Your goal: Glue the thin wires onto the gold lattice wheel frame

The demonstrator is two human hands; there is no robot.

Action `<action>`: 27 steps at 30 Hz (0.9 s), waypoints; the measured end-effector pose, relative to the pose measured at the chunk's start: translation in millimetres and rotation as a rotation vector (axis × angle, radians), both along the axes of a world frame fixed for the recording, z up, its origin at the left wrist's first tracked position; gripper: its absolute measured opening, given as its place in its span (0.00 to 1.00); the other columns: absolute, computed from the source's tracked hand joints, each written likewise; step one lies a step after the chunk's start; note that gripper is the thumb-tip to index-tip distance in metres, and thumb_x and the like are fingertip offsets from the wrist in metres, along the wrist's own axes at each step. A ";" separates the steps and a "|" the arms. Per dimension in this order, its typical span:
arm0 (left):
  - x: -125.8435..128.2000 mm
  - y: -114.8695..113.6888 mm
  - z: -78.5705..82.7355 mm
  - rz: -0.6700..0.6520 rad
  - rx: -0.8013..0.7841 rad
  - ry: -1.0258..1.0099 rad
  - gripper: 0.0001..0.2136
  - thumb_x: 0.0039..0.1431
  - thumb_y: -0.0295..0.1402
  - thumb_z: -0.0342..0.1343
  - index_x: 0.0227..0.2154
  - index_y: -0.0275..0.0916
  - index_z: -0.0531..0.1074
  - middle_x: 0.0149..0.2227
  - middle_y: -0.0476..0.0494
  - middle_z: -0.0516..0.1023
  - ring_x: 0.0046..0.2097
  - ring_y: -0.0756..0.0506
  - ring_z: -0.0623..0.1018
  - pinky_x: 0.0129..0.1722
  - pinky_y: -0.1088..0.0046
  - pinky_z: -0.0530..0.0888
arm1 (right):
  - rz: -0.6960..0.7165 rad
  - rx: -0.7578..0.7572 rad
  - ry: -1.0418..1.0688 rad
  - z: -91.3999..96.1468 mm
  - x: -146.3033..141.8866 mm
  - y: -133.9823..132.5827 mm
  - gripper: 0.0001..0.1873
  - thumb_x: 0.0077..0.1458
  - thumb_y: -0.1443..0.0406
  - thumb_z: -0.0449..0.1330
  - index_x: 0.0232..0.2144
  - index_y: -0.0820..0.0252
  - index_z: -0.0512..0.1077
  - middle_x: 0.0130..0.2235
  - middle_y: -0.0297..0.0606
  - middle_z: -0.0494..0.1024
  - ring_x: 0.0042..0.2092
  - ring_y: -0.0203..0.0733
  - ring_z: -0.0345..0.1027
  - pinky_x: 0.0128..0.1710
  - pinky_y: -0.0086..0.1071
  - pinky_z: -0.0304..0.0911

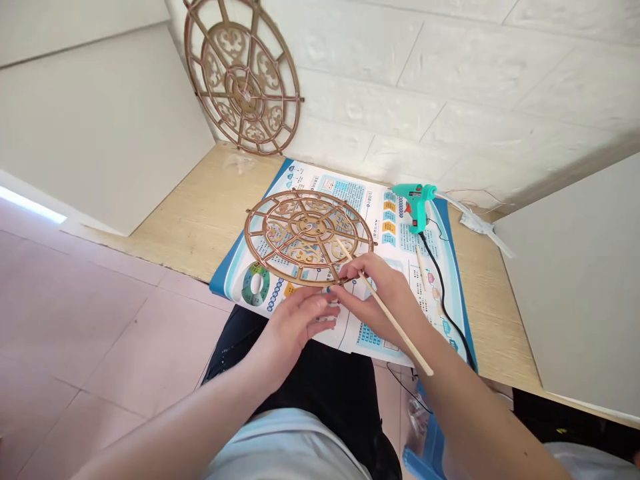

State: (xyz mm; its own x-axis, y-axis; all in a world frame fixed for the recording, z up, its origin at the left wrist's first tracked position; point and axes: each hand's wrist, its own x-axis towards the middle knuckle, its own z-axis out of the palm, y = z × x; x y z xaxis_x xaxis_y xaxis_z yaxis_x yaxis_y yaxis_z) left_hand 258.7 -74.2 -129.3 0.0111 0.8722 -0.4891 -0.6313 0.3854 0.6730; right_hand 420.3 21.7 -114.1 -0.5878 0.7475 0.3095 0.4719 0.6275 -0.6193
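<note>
A flat bronze fretwork wheel (309,235) lies on a printed poster (370,280) spread over the wooden table (200,213); at the wheel's near rim the right hand (381,293) pinches a thin wooden stick (385,310) that slants across the spokes. The left hand (295,325) rests just below that rim, fingers loosely spread, seemingly holding nothing. Right of the wheel lies a teal glue gun (416,203); behind it, a second wheel (243,73) leans against the wall.
</note>
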 end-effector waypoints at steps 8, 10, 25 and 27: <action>-9.6 34.4 -3.6 0.111 0.036 -0.029 0.12 0.57 0.31 0.67 0.44 0.35 0.80 0.45 0.39 0.86 0.50 0.39 0.85 0.51 0.62 0.81 | 0.043 -0.169 0.244 3.2 1.3 2.2 0.10 0.71 0.66 0.56 0.50 0.50 0.75 0.43 0.37 0.83 0.44 0.42 0.78 0.45 0.40 0.75; -11.6 37.0 -5.1 0.109 0.011 -0.009 0.12 0.56 0.31 0.68 0.43 0.35 0.80 0.43 0.40 0.87 0.49 0.39 0.85 0.50 0.61 0.82 | -0.042 -0.146 0.382 7.5 -0.9 13.3 0.10 0.72 0.64 0.57 0.48 0.49 0.78 0.38 0.35 0.83 0.39 0.40 0.78 0.39 0.38 0.75; -24.4 58.8 -18.4 -0.038 0.075 -0.013 0.10 0.56 0.37 0.70 0.41 0.43 0.83 0.41 0.44 0.88 0.49 0.34 0.86 0.46 0.56 0.85 | -0.017 -0.175 0.217 -6.2 -31.0 44.0 0.11 0.75 0.58 0.52 0.37 0.49 0.70 0.27 0.30 0.78 0.26 0.39 0.78 0.22 0.35 0.72; -24.7 58.9 -18.9 -0.049 0.073 -0.017 0.09 0.57 0.37 0.69 0.40 0.42 0.84 0.41 0.43 0.88 0.49 0.34 0.86 0.47 0.56 0.85 | -0.021 -0.154 0.198 -5.1 -30.7 44.1 0.12 0.75 0.58 0.52 0.37 0.48 0.70 0.28 0.31 0.79 0.26 0.40 0.78 0.22 0.36 0.72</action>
